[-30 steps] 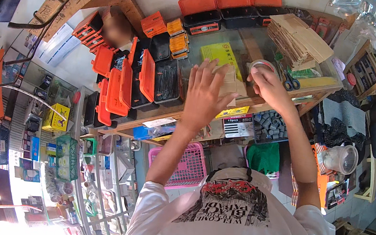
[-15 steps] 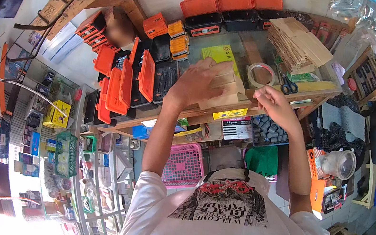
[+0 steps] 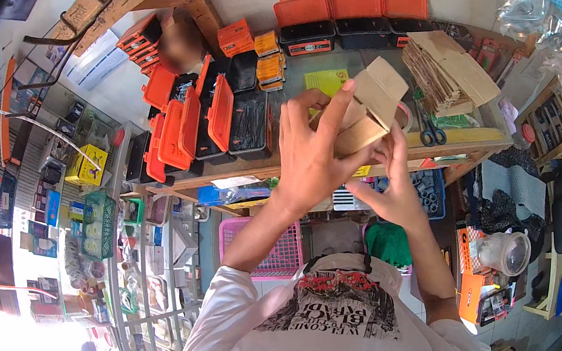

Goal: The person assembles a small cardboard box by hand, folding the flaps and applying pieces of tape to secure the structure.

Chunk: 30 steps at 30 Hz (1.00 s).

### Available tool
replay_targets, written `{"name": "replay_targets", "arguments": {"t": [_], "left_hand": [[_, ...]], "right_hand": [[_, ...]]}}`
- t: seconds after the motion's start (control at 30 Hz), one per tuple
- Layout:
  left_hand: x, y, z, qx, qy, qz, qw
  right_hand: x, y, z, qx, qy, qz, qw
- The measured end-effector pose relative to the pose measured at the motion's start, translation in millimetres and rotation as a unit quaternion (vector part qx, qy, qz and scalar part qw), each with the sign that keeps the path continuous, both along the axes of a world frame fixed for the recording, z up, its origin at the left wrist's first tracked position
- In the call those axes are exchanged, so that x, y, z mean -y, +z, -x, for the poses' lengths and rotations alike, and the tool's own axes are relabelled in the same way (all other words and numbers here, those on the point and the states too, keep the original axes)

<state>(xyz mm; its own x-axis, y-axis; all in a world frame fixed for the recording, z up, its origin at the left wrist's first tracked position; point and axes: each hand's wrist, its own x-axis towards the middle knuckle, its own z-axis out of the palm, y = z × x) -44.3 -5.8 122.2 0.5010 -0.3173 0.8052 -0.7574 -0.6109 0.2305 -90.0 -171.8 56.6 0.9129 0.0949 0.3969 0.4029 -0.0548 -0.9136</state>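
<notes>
A small brown cardboard box [image 3: 360,133] is raised above the counter's front edge, tilted, with a flap standing up at its top. My left hand [image 3: 317,148] grips it from the left, thumb and fingers around its side. At the lower right, my right hand [image 3: 394,188] has its fingers against the box, partly hidden behind it. Behind the box a roll of tape [image 3: 405,117] shows only in part. Scissors [image 3: 432,132] with dark blue handles lie right of it. A yellow-green packet [image 3: 324,81] lies behind my left hand.
A stack of folded cardboard [image 3: 446,71] sits at the back right of the counter. Open orange-lidded black cases [image 3: 252,125] stand at the left, more along the back [image 3: 308,36]. Below the counter are a pink basket [image 3: 278,247] and a tray of grey fittings [image 3: 429,193].
The cardboard box has come up off the counter toward me and is tilted, its flap now raised. My right hand has moved left to the box and its fingers have spread.
</notes>
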Motion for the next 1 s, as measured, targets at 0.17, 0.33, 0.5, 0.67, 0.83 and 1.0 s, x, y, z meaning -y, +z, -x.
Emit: {"name": "replay_targets", "arguments": {"t": [0.17,0.33,0.5,0.67,0.83,1.0], "left_hand": [[6.0,5.6,16.5,-0.036,-0.054,0.103,0.993],[5.0,6.4,17.3,-0.048,-0.101,0.144,0.983],[-3.6,4.1,24.6,-0.081,-0.150,0.149,0.974],[-14.3,19.7,38.1,-0.091,-0.139,0.097,0.981],[-23.8,28.7,42.7,-0.246,-0.243,0.153,0.926],[-21.8,27.8,44.3,-0.282,-0.377,0.251,0.846]], "right_hand": [[-13.9,-0.6,-5.1,0.147,0.004,-0.040,0.988],[-18.8,7.0,-2.8,0.153,0.024,-0.091,0.984],[-16.5,0.0,-2.5,0.147,0.022,-0.091,0.985],[-7.1,11.8,1.7,0.121,0.050,-0.141,0.981],[-0.2,17.6,11.1,0.073,0.086,-0.182,0.977],[0.4,14.3,14.1,0.058,0.095,-0.210,0.971]]}}
